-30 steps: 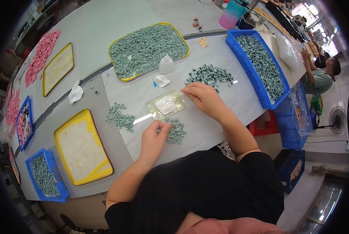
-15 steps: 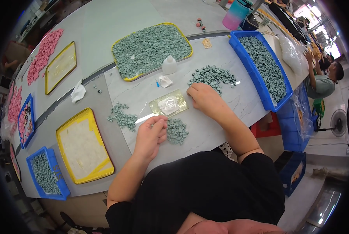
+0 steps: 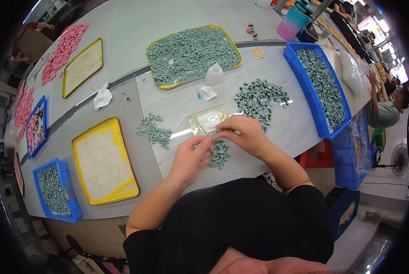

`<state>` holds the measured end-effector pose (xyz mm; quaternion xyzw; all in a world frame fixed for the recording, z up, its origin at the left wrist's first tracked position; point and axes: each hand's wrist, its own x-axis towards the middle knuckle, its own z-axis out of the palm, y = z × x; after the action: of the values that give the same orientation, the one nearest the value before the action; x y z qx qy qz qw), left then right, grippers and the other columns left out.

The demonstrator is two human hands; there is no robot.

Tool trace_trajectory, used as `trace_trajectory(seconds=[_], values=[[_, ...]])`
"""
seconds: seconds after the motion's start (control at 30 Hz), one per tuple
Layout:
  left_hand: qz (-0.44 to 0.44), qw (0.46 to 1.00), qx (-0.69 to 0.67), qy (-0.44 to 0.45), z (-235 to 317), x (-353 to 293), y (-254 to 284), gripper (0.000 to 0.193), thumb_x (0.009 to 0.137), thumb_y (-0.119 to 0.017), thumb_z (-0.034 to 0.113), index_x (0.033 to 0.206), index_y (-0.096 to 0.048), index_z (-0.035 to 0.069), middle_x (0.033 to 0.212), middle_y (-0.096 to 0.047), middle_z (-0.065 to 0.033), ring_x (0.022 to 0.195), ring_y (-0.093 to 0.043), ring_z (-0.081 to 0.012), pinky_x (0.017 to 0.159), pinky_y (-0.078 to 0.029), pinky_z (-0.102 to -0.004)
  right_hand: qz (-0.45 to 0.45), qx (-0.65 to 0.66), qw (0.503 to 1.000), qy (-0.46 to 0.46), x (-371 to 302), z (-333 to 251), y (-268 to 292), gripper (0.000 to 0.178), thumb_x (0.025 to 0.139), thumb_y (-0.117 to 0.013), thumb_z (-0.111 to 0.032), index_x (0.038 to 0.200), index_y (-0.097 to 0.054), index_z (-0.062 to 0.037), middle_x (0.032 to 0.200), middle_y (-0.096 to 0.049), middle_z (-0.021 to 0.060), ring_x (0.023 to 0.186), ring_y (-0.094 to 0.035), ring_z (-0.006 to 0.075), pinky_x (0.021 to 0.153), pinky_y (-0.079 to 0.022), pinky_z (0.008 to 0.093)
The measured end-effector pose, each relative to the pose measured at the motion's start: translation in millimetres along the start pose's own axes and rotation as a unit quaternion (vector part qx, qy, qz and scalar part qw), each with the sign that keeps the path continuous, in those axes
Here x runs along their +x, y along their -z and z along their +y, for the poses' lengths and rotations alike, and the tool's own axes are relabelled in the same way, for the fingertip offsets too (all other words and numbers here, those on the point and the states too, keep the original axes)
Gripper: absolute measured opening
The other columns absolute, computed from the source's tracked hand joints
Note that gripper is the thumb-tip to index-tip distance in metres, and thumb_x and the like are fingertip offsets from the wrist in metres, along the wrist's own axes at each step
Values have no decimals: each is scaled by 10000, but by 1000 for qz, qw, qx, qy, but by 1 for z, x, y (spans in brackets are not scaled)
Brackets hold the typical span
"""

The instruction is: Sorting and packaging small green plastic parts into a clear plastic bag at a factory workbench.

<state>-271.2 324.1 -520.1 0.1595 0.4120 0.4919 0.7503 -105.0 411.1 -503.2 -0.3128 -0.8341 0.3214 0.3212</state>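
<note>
My left hand (image 3: 193, 157) and my right hand (image 3: 244, 133) meet fingertip to fingertip above a small pile of green pieces (image 3: 219, 154). Both hands are closed in a pinch; whatever lies between the fingers is too small to make out. Just beyond them is a yellowish rectangular plate (image 3: 194, 124) with a small round clear dish (image 3: 212, 119) on it. Right of the plate spreads a heap of dark green shiny pieces (image 3: 258, 98). To the left lies a looser heap of green pieces (image 3: 154, 131). A white squeeze bottle (image 3: 214, 75) stands behind, by a crumpled white tissue (image 3: 208, 93).
A yellow-rimmed tray of green pieces (image 3: 193, 52) lies at the back. Blue bins stand right (image 3: 339, 109) and lower left (image 3: 74, 208). A yellow tray (image 3: 105, 160) lies left, with pink pieces (image 3: 63, 55) farther off. Another person (image 3: 382, 109) is at far right.
My right hand has moved from the dark green heap toward the left, down to my left hand's fingertips. The whole view has shifted slightly.
</note>
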Motion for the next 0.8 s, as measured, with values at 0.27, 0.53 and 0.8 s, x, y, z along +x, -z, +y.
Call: trace_trajectory(seconds=[0.27,0.53,0.8], values=[[52,997,21,-61,-2,2,-5,173,882,-562,176,930,-547,10,736,-495,0,523,-347,-19,441,-257,-174,-47,97,994,-9,-3,-2,-4,130,717,-689,-81,834,-650,-42,757,-618,73,647,-575,213,579,-455,291],[36,997,13,-74,-6,4,-4,173,878,-569,163,933,-542,1,737,-500,-11,516,-358,-26,437,-258,-178,-99,300,926,-205,-8,4,-3,133,786,-669,-108,866,-657,-1,768,-638,31,694,-558,71,610,-448,216],[33,996,13,-77,-3,1,-7,184,863,-593,160,933,-544,-3,728,-499,-13,515,-355,-29,437,-257,-179,-116,373,885,-252,-6,4,-1,166,803,-663,-128,875,-648,20,774,-637,35,700,-561,59,616,-459,201]])
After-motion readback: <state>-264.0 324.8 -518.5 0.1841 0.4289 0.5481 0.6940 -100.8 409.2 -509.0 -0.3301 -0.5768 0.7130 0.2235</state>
